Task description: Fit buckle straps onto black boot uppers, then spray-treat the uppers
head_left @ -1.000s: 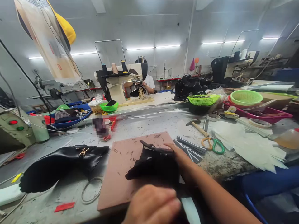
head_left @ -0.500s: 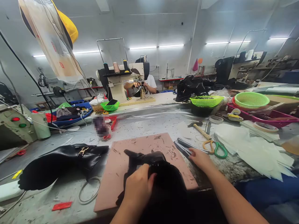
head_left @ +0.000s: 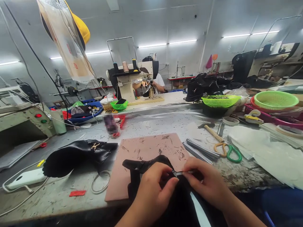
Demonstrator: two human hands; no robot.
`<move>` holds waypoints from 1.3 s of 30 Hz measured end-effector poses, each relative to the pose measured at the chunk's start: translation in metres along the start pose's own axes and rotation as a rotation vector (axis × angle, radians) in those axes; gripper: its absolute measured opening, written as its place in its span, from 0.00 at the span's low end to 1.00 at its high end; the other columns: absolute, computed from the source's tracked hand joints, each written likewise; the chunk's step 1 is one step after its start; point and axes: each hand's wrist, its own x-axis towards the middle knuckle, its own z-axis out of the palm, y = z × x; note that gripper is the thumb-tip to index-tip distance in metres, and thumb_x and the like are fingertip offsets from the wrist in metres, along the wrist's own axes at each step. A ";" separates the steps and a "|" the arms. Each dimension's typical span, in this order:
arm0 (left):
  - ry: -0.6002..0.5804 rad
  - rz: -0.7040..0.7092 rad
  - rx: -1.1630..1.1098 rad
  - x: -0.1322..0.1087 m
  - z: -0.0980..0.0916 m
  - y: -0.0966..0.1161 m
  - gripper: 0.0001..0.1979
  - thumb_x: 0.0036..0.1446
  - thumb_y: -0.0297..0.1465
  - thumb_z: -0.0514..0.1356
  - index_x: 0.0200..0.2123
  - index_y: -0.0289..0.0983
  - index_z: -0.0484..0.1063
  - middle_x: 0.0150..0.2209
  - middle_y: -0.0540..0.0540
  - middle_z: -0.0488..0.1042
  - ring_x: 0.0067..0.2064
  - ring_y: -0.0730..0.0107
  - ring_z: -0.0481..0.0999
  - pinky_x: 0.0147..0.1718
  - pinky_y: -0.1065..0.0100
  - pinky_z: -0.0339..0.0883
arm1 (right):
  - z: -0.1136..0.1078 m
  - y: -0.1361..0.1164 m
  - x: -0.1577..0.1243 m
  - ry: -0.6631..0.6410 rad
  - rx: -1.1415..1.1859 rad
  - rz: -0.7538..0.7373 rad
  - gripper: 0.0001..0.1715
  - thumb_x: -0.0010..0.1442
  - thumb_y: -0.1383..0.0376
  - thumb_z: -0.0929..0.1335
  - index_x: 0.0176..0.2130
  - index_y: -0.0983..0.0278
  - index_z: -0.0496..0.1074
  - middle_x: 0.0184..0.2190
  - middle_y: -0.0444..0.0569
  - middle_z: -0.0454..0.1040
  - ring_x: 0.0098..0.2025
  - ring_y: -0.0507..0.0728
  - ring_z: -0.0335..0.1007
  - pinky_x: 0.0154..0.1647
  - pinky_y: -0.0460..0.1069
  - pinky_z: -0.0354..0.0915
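My left hand (head_left: 157, 186) and my right hand (head_left: 205, 178) are close together over a black leather boot upper (head_left: 139, 165). Both are closed in a pinch on a thin grey strip (head_left: 179, 173), which spans the short gap between the fingertips. Part of the boot upper rests on the pink board (head_left: 146, 146); the rest drops toward my lap, dark and partly hidden by my hands. Below my right hand hangs a pale band (head_left: 200, 209); whether it belongs to the strip I cannot tell. More grey-and-white strips (head_left: 200, 149) lie at the board's right edge.
Left of the board lies another black boot upper (head_left: 71, 156) with a gold buckle. Scissors (head_left: 233, 154), a hammer (head_left: 213, 130) and white sheets (head_left: 267, 151) sit on the right. Baskets (head_left: 276, 100) stand behind them. A co-worker (head_left: 159, 84) is at a sewing machine (head_left: 127, 82).
My right hand has left the pile of strips and come to my left hand, bringing a thin strip. My left hand has shifted right and now pinches it too. The view has turned slightly left.
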 end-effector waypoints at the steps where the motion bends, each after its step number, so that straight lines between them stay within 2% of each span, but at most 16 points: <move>1: -0.050 -0.050 -0.091 0.001 0.001 0.005 0.05 0.55 0.32 0.56 0.34 0.37 0.69 0.30 0.48 0.72 0.30 0.72 0.70 0.29 0.72 0.64 | 0.003 -0.008 0.000 0.018 -0.011 -0.062 0.06 0.53 0.71 0.63 0.29 0.61 0.66 0.21 0.40 0.68 0.22 0.49 0.65 0.22 0.42 0.62; 4: -0.067 -0.085 -0.226 0.000 0.006 0.012 0.05 0.54 0.29 0.55 0.32 0.37 0.70 0.28 0.49 0.72 0.29 0.73 0.69 0.29 0.73 0.63 | 0.009 -0.014 0.000 0.053 -0.071 -0.168 0.08 0.53 0.74 0.64 0.29 0.61 0.66 0.22 0.41 0.68 0.24 0.49 0.65 0.23 0.42 0.62; 9: -0.007 -0.021 -0.102 -0.009 0.013 0.006 0.08 0.54 0.24 0.52 0.35 0.36 0.69 0.32 0.47 0.73 0.33 0.71 0.71 0.33 0.70 0.64 | 0.012 -0.015 0.000 0.084 -0.323 -0.308 0.05 0.54 0.72 0.66 0.31 0.62 0.69 0.29 0.44 0.74 0.32 0.53 0.68 0.36 0.50 0.60; 14: 0.024 -0.013 -0.065 -0.012 0.018 0.001 0.09 0.55 0.24 0.51 0.33 0.36 0.70 0.31 0.47 0.74 0.33 0.70 0.72 0.33 0.69 0.65 | 0.021 -0.027 -0.001 0.215 -0.482 -0.353 0.09 0.54 0.75 0.64 0.28 0.64 0.70 0.24 0.44 0.75 0.28 0.53 0.67 0.36 0.52 0.55; 17: 0.017 -0.077 -0.174 -0.012 0.018 0.002 0.08 0.54 0.25 0.52 0.31 0.36 0.72 0.29 0.47 0.73 0.31 0.71 0.71 0.32 0.70 0.64 | 0.025 -0.026 -0.002 0.271 -0.406 -0.342 0.10 0.52 0.75 0.64 0.26 0.63 0.70 0.22 0.42 0.74 0.26 0.52 0.67 0.34 0.51 0.57; 19: 0.000 -0.143 -0.272 -0.011 0.018 0.002 0.07 0.53 0.28 0.54 0.30 0.36 0.72 0.28 0.47 0.73 0.30 0.71 0.70 0.32 0.70 0.63 | 0.024 -0.023 -0.005 0.232 -0.253 -0.226 0.09 0.49 0.74 0.65 0.25 0.61 0.69 0.22 0.41 0.73 0.26 0.52 0.68 0.33 0.50 0.59; 20: -0.017 -0.192 -0.334 -0.011 0.017 0.003 0.06 0.53 0.29 0.55 0.29 0.36 0.72 0.27 0.47 0.73 0.30 0.71 0.70 0.31 0.70 0.63 | 0.022 -0.020 -0.006 0.204 -0.140 -0.111 0.08 0.49 0.73 0.65 0.24 0.60 0.69 0.22 0.42 0.73 0.27 0.53 0.68 0.32 0.49 0.61; 22: -0.054 -0.327 -0.505 -0.011 0.016 0.002 0.06 0.50 0.32 0.57 0.27 0.35 0.70 0.26 0.47 0.72 0.30 0.70 0.71 0.30 0.71 0.64 | 0.018 -0.014 -0.010 0.167 0.162 0.206 0.06 0.50 0.68 0.65 0.23 0.60 0.67 0.26 0.44 0.74 0.31 0.55 0.70 0.32 0.50 0.64; 24: -0.045 -0.469 -0.716 -0.011 0.013 -0.002 0.08 0.47 0.34 0.59 0.27 0.35 0.67 0.25 0.48 0.71 0.30 0.69 0.73 0.27 0.72 0.64 | 0.009 -0.005 -0.014 0.210 0.529 0.480 0.08 0.52 0.64 0.64 0.22 0.60 0.64 0.29 0.46 0.74 0.33 0.57 0.70 0.34 0.52 0.67; 26: 0.047 -0.587 -0.900 -0.012 0.008 -0.008 0.11 0.43 0.36 0.61 0.27 0.36 0.64 0.25 0.50 0.71 0.28 0.69 0.74 0.24 0.73 0.64 | -0.003 0.003 -0.020 0.269 0.848 0.580 0.10 0.52 0.61 0.65 0.22 0.60 0.62 0.22 0.43 0.71 0.25 0.54 0.67 0.35 0.53 0.68; 28: 0.170 -0.677 -1.016 -0.015 -0.001 -0.017 0.14 0.41 0.36 0.62 0.27 0.37 0.61 0.24 0.52 0.70 0.27 0.69 0.74 0.21 0.74 0.63 | -0.018 0.011 -0.028 0.269 1.006 0.590 0.11 0.50 0.58 0.67 0.22 0.60 0.63 0.13 0.39 0.60 0.16 0.51 0.58 0.28 0.50 0.68; 30: 0.273 -0.740 -1.071 -0.021 -0.016 -0.028 0.15 0.38 0.35 0.63 0.28 0.37 0.60 0.22 0.53 0.70 0.25 0.70 0.73 0.20 0.75 0.63 | -0.033 0.016 -0.038 0.153 0.967 0.672 0.14 0.49 0.56 0.69 0.21 0.61 0.65 0.10 0.37 0.54 0.13 0.48 0.51 0.18 0.46 0.62; 32: 0.376 -0.779 -1.074 -0.029 -0.034 -0.041 0.14 0.37 0.32 0.63 0.28 0.37 0.61 0.22 0.53 0.71 0.23 0.72 0.72 0.19 0.76 0.62 | -0.045 0.017 -0.050 -0.049 0.792 0.813 0.17 0.48 0.52 0.70 0.20 0.62 0.69 0.12 0.40 0.59 0.14 0.49 0.56 0.17 0.45 0.59; 35: 0.581 -0.840 -1.033 -0.042 -0.060 -0.065 0.14 0.36 0.28 0.62 0.30 0.37 0.63 0.22 0.53 0.71 0.21 0.75 0.70 0.17 0.78 0.61 | -0.050 0.019 -0.059 -0.265 0.525 0.886 0.25 0.44 0.43 0.69 0.21 0.62 0.75 0.24 0.52 0.75 0.29 0.59 0.71 0.32 0.52 0.67; 37: 0.701 -0.886 -0.986 -0.051 -0.071 -0.079 0.12 0.38 0.25 0.60 0.30 0.37 0.62 0.22 0.53 0.70 0.20 0.75 0.70 0.16 0.79 0.61 | -0.041 0.022 -0.053 -0.318 0.467 0.881 0.31 0.43 0.38 0.65 0.26 0.61 0.78 0.30 0.55 0.77 0.36 0.63 0.73 0.39 0.56 0.66; 39: 0.764 -0.933 -0.940 -0.057 -0.073 -0.089 0.10 0.41 0.24 0.58 0.30 0.37 0.62 0.21 0.52 0.71 0.20 0.75 0.71 0.16 0.79 0.61 | -0.021 0.026 -0.038 -0.359 0.498 0.897 0.37 0.46 0.35 0.60 0.32 0.60 0.78 0.31 0.55 0.77 0.35 0.63 0.73 0.39 0.57 0.66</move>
